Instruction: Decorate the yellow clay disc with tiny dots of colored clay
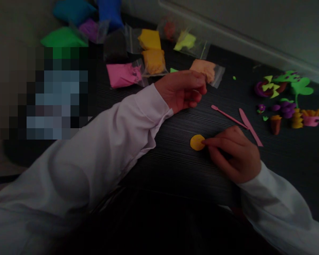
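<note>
My right hand [232,152] is closed, with a fingertip on the right edge of a flat, round yellow clay disc [196,142] lying on the dark table. Farther back, my left hand [183,90] has its fingers curled in, the tips in front of a bag of peach clay [202,67]. Whether those fingertips hold or touch anything is hidden. Just beyond the right hand lie a thin pink modelling tool [230,117] and a pink plastic clay knife [250,126], their ends meeting.
Clay bags stand along the back: pink [122,75], orange [154,61], yellow [150,39], black [115,46], green [64,38] and others. Small finished clay figures [288,106] cluster at the right. A pale wall ledge [228,37] borders the table [170,159]. A blurred patch covers the left.
</note>
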The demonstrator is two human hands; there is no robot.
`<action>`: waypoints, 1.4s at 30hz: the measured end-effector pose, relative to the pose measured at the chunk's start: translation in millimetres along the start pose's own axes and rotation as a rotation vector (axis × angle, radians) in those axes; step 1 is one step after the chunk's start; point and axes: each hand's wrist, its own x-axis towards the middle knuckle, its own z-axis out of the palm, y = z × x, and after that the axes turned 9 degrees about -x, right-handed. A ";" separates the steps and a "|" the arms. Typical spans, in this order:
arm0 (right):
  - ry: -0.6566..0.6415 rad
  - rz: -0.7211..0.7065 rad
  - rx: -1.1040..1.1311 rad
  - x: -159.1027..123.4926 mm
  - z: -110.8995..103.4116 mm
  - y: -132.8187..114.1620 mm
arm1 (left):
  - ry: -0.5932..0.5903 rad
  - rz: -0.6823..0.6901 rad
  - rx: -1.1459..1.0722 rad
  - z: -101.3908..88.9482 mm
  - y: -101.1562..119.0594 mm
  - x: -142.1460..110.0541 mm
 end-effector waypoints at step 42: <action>0.537 0.266 -0.078 29.3 19.5 0.6 | -0.082 0.037 0.390 -12.3 -27.1 -1.8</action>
